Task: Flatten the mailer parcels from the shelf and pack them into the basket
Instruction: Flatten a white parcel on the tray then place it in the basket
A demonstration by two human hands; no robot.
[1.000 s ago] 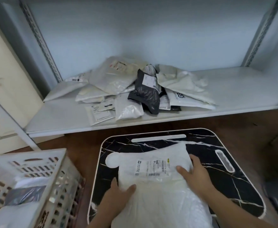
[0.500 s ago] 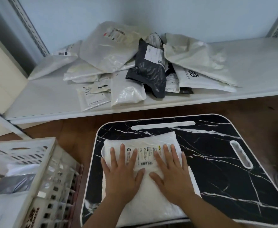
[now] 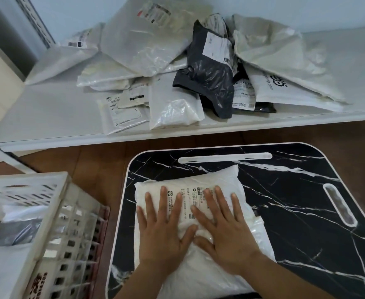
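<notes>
Both my hands lie flat on the white mailer point(image 3: 199, 212) on the black marble surface point(image 3: 296, 212), left hand point(image 3: 164, 231) and right hand point(image 3: 224, 231) side by side, thumbs nearly touching, fingers straight and spread; neither grip is clamped on anything, both only press down with palm and fingers. The mailer looks puffy under my palms, so I judge the flattening of this one to be in progress, not finished. To the left of my left hand, just beside the surface, stands the basket point(image 3: 54, 197); in it I see a grey parcel point(image 3: 15, 231) and white ones around it, so some packing looks already done, though how many lie in there I cannot tell. Beyond my fingertips, on the shelf point(image 3: 47, 117), a pile point(image 3: 155, 61) of mailers waits: several white ones, a black one point(image 3: 209, 76) leaning in the middle, a few small flat ones at the near edge. So most of the job seems left: finish pressing this one, move it to the basket, then work through that heap.
</notes>
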